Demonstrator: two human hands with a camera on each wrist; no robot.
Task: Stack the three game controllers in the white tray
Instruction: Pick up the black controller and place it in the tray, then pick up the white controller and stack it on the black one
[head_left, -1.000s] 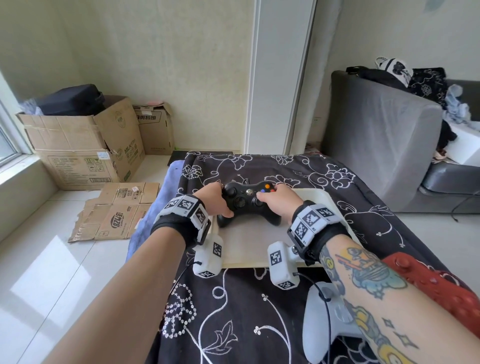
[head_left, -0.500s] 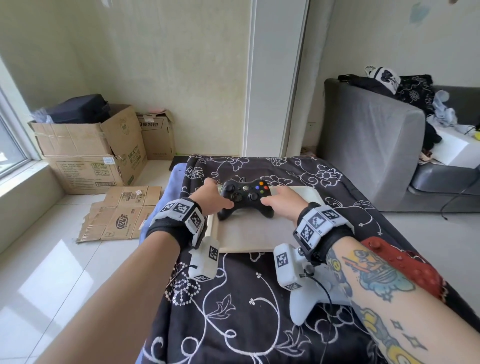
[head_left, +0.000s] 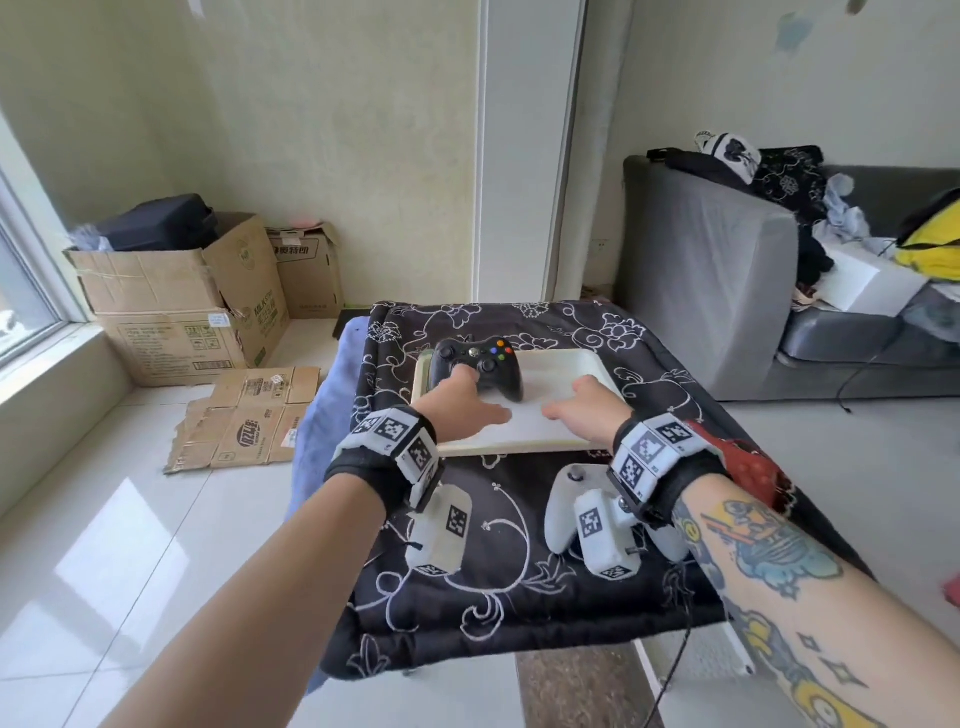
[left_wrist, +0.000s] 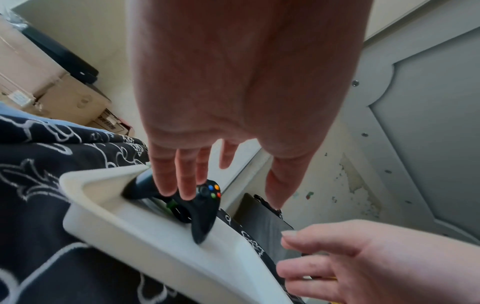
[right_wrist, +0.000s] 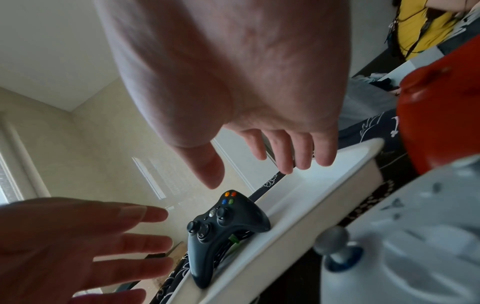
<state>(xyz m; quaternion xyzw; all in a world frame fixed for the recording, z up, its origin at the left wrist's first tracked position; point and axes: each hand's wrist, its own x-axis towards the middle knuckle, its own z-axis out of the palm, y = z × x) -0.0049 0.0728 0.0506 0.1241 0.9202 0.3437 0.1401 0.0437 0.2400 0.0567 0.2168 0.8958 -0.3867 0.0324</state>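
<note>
So on my feed the black plastic game controller with the coloured face buttons (head_left: 475, 366) sits inside the shallow white rectangular tray (head_left: 519, 448), up in its far-left corner, face up, with what looks like its cord bundled under it in the right wrist view. The tray rests on the surface, which is covered by a black cloth with white floral swirls (head_left: 498, 582). My left hand (head_left: 460, 408) hangs just over the near side of that controller with the fingers straight and spread, gripping nothing; from the left wrist view the fingertips (left_wrist: 179, 185) look right at the controller's left grip, but I can't tell if they actually touch it. My right hand (head_left: 584, 410) hovers over the right half of the tray, fingers loose and splayed, also empty. The white plastic game controller with a grey thumbstick (head_left: 569, 506) lies on the cloth just in front of the tray's near edge, partly hidden under my right wrist. The red plastic game controller (head_left: 748, 467) lies on the cloth right beside the tray's near-right corner, mostly covered by my forearm. Cardboard boxes (head_left: 176, 306) stand on the floor to the left, and a grey sofa (head_left: 711, 270) is off to the right.
</note>
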